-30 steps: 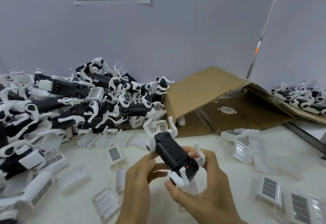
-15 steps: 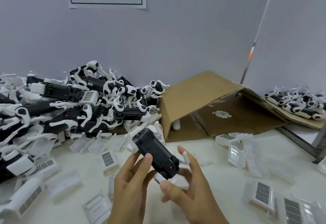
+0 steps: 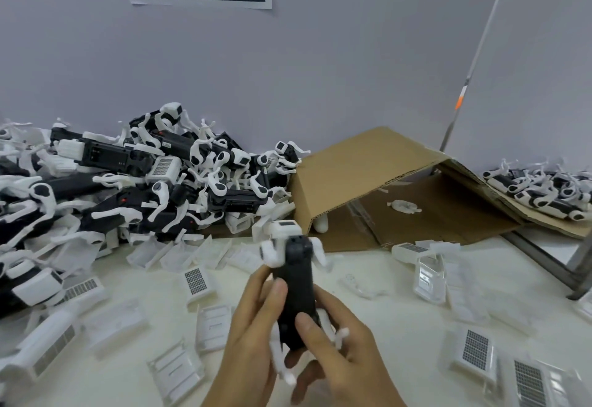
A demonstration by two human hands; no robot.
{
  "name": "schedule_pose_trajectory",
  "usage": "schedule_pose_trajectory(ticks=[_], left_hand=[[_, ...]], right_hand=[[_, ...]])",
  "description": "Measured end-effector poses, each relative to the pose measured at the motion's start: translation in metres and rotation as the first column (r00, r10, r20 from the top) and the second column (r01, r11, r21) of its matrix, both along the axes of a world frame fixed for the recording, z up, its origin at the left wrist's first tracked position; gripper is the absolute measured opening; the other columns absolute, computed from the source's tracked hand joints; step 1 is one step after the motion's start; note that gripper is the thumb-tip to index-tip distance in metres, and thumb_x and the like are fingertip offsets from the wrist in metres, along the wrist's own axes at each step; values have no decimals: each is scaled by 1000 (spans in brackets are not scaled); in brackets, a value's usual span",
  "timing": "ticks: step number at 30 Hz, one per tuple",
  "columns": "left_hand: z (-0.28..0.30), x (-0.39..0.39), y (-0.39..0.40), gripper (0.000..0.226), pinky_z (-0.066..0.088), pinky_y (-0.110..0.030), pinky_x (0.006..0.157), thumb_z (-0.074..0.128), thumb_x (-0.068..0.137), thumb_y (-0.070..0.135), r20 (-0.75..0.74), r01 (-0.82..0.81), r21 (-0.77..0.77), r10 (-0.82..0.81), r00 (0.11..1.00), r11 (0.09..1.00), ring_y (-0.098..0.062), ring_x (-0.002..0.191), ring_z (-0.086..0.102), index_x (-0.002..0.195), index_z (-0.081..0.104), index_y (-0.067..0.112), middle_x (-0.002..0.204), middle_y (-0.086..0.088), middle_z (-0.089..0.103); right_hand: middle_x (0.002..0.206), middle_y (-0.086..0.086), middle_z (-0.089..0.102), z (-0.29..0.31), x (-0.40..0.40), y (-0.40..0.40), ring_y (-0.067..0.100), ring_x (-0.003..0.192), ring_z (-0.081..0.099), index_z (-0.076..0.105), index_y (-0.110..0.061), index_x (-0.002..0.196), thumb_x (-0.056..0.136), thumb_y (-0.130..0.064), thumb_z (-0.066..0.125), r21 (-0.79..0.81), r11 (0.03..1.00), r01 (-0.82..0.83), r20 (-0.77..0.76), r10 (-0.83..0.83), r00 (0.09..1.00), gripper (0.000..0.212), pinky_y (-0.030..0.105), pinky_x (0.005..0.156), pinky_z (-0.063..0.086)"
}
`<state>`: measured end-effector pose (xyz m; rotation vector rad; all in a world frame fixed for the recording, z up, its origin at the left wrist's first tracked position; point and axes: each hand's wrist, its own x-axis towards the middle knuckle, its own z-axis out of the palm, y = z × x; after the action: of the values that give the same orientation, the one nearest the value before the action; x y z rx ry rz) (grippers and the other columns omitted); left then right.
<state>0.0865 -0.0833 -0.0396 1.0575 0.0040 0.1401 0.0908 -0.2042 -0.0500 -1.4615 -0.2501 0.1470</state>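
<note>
Holding the black drone body point(image 3: 296, 291) in front of the cardboard box point(image 3: 368, 175), just short of its open side. Pointing it nearly straight at the box now, no longer slanting away from it as half a second ago. Gripping with both hands: pressing the left hand point(image 3: 253, 336) thumb on the body's top face, pressing the right hand point(image 3: 339, 352) thumb nearer the lower end, apparently curling the remaining fingers underneath, partly blurred.
</note>
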Motion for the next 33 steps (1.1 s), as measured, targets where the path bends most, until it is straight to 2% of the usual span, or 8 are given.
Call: schedule_pose_trajectory(ticks=[4, 9, 13, 18, 25, 28, 30, 33], left_hand=[[2, 1, 6, 40, 43, -27, 44, 73, 82, 41, 6, 19, 2, -19, 1000, 1000, -23, 66, 66, 120, 69, 31, 91, -16, 70], [4, -2, 4, 38, 46, -27, 46, 63, 84, 42, 20, 57, -18, -57, 998, 998, -22, 68, 67, 118, 69, 29, 97, -17, 71], [5, -1, 6, 41, 39, -32, 53, 61, 84, 44, 22, 64, -4, -64, 998, 998, -27, 72, 64, 122, 67, 34, 99, -16, 71], [5, -2, 5, 40, 46, -28, 48, 58, 87, 41, 58, 113, 23, -115, 992, 993, -25, 73, 67, 125, 66, 31, 105, -19, 69], [5, -2, 8, 38, 48, -30, 56, 57, 90, 48, 98, 123, 121, -135, 986, 985, -27, 80, 65, 126, 63, 40, 113, -24, 63], [5, -1, 8, 40, 45, -28, 52, 59, 90, 45, 97, 128, 91, -136, 986, 988, -22, 72, 60, 128, 62, 35, 105, -23, 61], [6, -2, 7, 36, 45, -28, 51, 65, 93, 44, 83, 134, 62, -139, 987, 989, -21, 69, 60, 128, 62, 35, 100, -17, 65], [7, -3, 6, 35, 45, -29, 48, 57, 89, 43, 67, 131, -3, -130, 989, 991, -21, 65, 61, 122, 66, 35, 91, -13, 67]], right_hand=[[99, -2, 76, -1, 2, 0, 27, 80, 72, 51, -38, 140, 99, -14, 60, -48, 998, -33, 29, 34, 999, 48, 38, 55, 60], [103, 1, 75, 1, 4, -6, 30, 78, 72, 55, -34, 138, 95, -7, 66, -46, 997, -60, 52, 62, 997, 52, 39, 52, 60], [99, -1, 76, 0, 3, -3, 28, 77, 71, 55, -40, 134, 77, -14, 66, -45, 996, -81, 32, 82, 996, 63, 38, 53, 59], [88, 12, 74, 1, 4, -2, 26, 69, 69, 66, -39, 124, 73, -15, 69, 23, 999, -31, 20, 31, 999, 56, 39, 48, 57], [97, 3, 75, 1, 4, -2, 30, 79, 70, 67, -58, 114, 79, -23, 69, 54, 997, -59, 34, 57, 998, 50, 39, 50, 58], [98, 1, 75, 4, 4, -1, 29, 80, 70, 66, -59, 115, 81, -32, 71, 52, 996, -66, 30, 64, 997, 44, 40, 50, 59], [95, 5, 74, 4, 4, -1, 26, 75, 68, 67, -58, 116, 83, -28, 76, 53, 996, -66, 36, 64, 997, 46, 41, 49, 59], [87, 9, 72, 3, 4, -3, 21, 70, 65, 67, -51, 120, 80, -20, 74, 71, 995, -69, 44, 66, 997, 51, 40, 48, 57]])
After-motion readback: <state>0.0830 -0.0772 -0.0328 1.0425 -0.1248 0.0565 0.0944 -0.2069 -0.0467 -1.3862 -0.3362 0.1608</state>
